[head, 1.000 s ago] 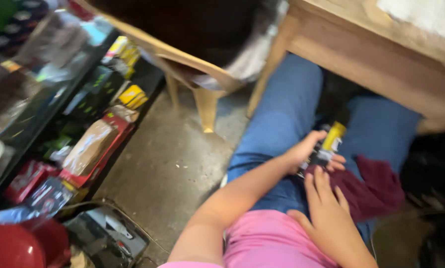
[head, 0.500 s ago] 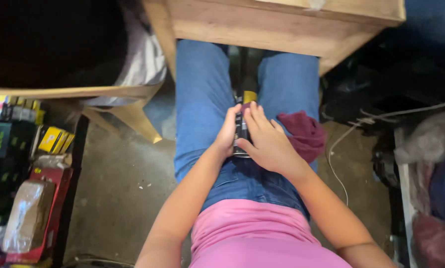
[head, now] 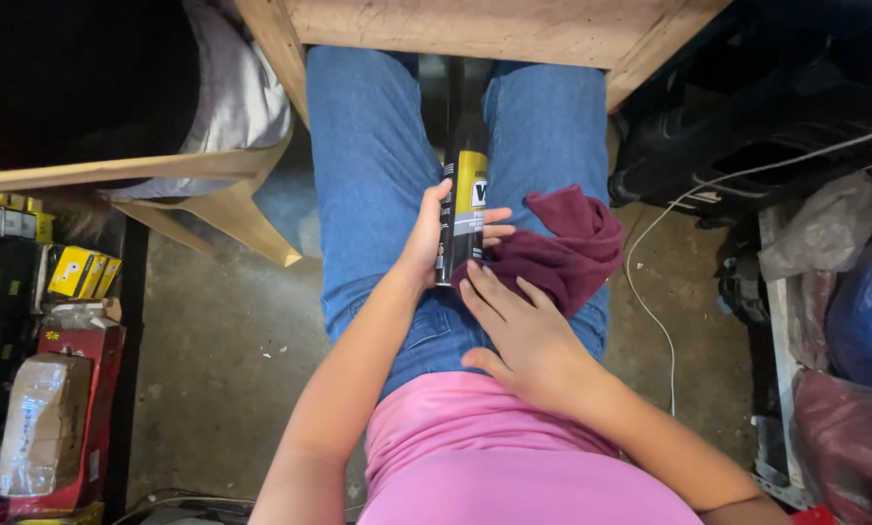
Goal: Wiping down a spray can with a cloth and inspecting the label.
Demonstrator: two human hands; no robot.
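The left hand (head: 426, 233) clasps a black-and-yellow spray can (head: 463, 209) lying between the person's thighs, a rigid, smooth, probably light cylinder best gripped round its middle, while the right hand (head: 523, 331) rests open-fingered against the soft maroon cloth (head: 567, 248).

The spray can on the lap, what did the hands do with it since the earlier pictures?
The right hand came off the spray can and now rests flat on the lap, its fingertips at the edge of the dark red cloth. The camera swung from looking sideways to looking straight down. The left hand still holds the can, and the cloth still lies on the right thigh.
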